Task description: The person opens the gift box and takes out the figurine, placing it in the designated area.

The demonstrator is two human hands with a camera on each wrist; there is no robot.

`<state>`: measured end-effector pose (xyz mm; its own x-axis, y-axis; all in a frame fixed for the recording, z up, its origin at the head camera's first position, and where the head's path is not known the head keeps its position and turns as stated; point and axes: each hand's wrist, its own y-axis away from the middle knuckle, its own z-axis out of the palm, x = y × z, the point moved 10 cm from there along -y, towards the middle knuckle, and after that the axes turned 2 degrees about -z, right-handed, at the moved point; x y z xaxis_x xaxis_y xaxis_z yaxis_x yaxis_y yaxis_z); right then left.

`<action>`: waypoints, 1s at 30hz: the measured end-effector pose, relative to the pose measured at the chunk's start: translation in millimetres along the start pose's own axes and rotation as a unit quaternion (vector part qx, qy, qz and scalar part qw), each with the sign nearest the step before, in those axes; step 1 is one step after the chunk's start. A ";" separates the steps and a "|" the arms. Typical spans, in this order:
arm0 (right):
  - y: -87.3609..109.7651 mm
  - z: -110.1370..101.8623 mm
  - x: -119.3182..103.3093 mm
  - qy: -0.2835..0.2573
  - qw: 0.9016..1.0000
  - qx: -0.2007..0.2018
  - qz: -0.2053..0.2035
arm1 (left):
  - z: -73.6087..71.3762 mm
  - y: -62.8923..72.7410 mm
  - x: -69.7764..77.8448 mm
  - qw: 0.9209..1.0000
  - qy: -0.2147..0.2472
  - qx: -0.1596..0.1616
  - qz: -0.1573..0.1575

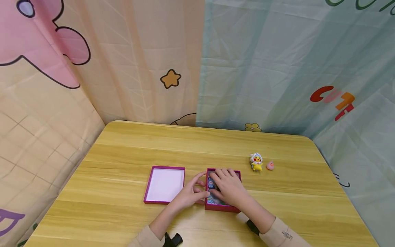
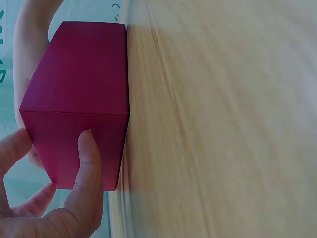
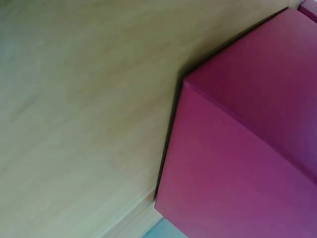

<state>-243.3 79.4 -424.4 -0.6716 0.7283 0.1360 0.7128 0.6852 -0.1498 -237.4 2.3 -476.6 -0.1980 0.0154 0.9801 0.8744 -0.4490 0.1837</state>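
A magenta box [image 1: 220, 208] with its top open sits on the table. In it lies a colourful printed sheet or picture [image 1: 211, 185], mostly covered by my right hand. My left hand [image 1: 192, 193] is at the box's left wall, its fingertips touching that side, as the left wrist view shows on the box wall [image 2: 74, 144]. Over the open top, my right hand [image 1: 229, 187] spreads its fingers toward the far rim, thumb toward the left; what lies under its palm is hidden. In the right wrist view only the box's outer walls [image 3: 237, 163] show, without fingers.
To the left lies the magenta lid [image 1: 165, 185], white inside face up. A small yellow figurine in a white hood [image 1: 256, 162] and a tiny pink toy [image 1: 270, 165] stand at the right on the wooden table [image 1: 123, 151]. Printed curtains [image 1: 139, 61] hang behind.
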 end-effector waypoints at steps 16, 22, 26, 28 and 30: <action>-1.8 3.6 -0.2 0.012 1.000 0.015 0.005 | -0.5 0.9 1.2 1.000 -0.008 0.001 0.004; -1.8 1.4 -1.4 0.022 0.999 0.030 0.003 | 0.2 1.7 2.7 1.000 -0.005 -0.004 0.008; -1.0 -2.0 -0.9 0.024 0.999 0.037 0.004 | 0.7 1.8 2.8 1.000 -0.002 -0.004 0.007; 0.0 -5.2 0.7 0.022 0.999 0.043 0.007 | 0.9 1.5 2.8 1.000 -0.001 -0.004 0.008; 1.4 -9.9 3.6 0.018 0.998 0.052 0.011 | 0.8 1.0 2.1 1.000 -0.002 -0.002 0.006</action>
<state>-242.7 82.9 -414.4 -0.6462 0.7447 0.1670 0.7017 0.6658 -0.2536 -236.6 2.7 -474.3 -0.1863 0.0135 0.9824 0.8752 -0.4520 0.1722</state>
